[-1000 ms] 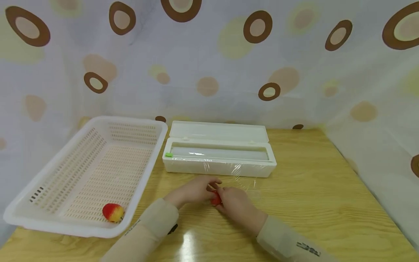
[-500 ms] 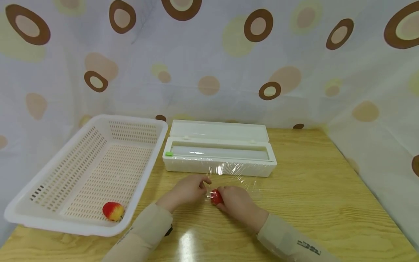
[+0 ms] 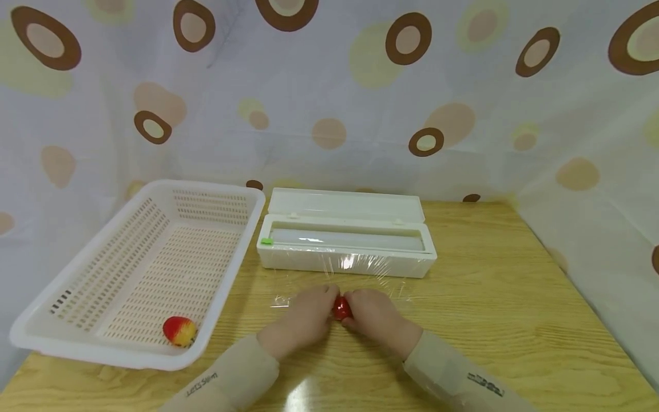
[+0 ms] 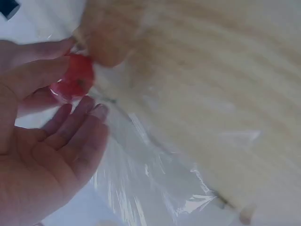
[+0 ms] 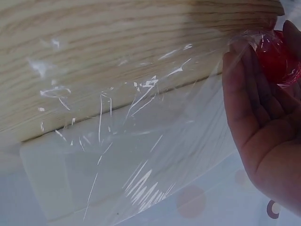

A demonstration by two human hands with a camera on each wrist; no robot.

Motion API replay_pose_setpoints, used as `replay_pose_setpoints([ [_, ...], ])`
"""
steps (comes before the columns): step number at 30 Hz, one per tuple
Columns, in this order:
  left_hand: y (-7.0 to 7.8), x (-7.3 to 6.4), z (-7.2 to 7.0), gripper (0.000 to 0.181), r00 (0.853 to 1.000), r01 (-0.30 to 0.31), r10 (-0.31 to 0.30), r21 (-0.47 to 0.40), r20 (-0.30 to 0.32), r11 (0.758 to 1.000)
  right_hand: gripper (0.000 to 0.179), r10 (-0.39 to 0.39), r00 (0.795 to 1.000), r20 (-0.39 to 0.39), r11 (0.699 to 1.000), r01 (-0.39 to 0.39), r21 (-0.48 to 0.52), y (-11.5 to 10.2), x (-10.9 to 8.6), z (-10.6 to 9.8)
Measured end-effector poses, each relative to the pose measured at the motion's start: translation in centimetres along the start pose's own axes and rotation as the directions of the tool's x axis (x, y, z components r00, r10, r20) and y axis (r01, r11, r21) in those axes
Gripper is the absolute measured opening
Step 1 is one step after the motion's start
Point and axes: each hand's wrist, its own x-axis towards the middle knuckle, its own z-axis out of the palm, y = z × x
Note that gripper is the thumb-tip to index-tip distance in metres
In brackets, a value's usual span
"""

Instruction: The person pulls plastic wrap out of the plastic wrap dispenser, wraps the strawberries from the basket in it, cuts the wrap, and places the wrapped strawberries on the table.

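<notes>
A small round red fruit (image 3: 342, 308), glossy with cling film (image 5: 141, 99) over it, sits between both hands just above the table. My left hand (image 3: 309, 313) holds it from the left; in the left wrist view the thumb and forefinger lie against the fruit (image 4: 77, 77), the other fingers loosely bent. From the other side my right hand (image 3: 374, 316) grips it, and the right wrist view has the fingers and thumb around the film-covered fruit (image 5: 275, 59). Stretched film runs from the hands back to a white dispenser box (image 3: 309, 261), whose lid stands up, a roll (image 3: 345, 239) inside.
To the left is a large white slotted basket (image 3: 226, 286) with a red and yellow fruit (image 3: 179, 331) near its front right corner. A green slider (image 3: 266, 241) sits at the box's left end. A patterned cloth (image 3: 329, 86) hangs behind the wooden table (image 3: 515, 320).
My left hand moved away from the red fruit to the left, then came back against its left side. The film now spreads further left. My right hand has kept its grip nearly in place.
</notes>
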Motion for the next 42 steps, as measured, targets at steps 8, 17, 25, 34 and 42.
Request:
replay_pose_setpoints([
  [8, -0.9, 0.6, 1.3, 0.01, 0.997, 0.079, -0.079, -0.051, 0.0, 0.996, 0.023, -0.013, 0.999, 0.038, 0.998, 0.01, 0.067, 0.6, 0.4, -0.2],
  [17, -1.2, 1.2, 1.1, 0.004, 0.993, 0.121, -0.121, -0.088, 0.006, 0.989, 0.038, -0.018, 0.998, 0.055, 0.989, 0.01, 0.146, 1.2, 0.3, -0.2],
  [25, -1.4, 1.3, 1.0, 0.005, 0.992, 0.122, -0.12, -0.099, 0.026, 0.988, 0.029, -0.014, 0.998, 0.057, 0.981, 0.003, 0.192, 1.4, 0.2, -0.4],
  [34, -1.4, 1.2, 1.0, 0.009, 0.993, 0.114, -0.111, -0.101, 0.032, 0.988, 0.023, 0.009, 0.995, 0.101, 0.97, -0.033, 0.24, 1.9, 0.5, -0.7],
  [42, -1.3, 1.3, 0.7, 0.012, 0.992, 0.129, -0.13, -0.155, 0.004, 0.979, 0.02, 0.004, 0.987, 0.163, 0.929, -0.064, 0.365, 2.7, 1.1, -1.1],
])
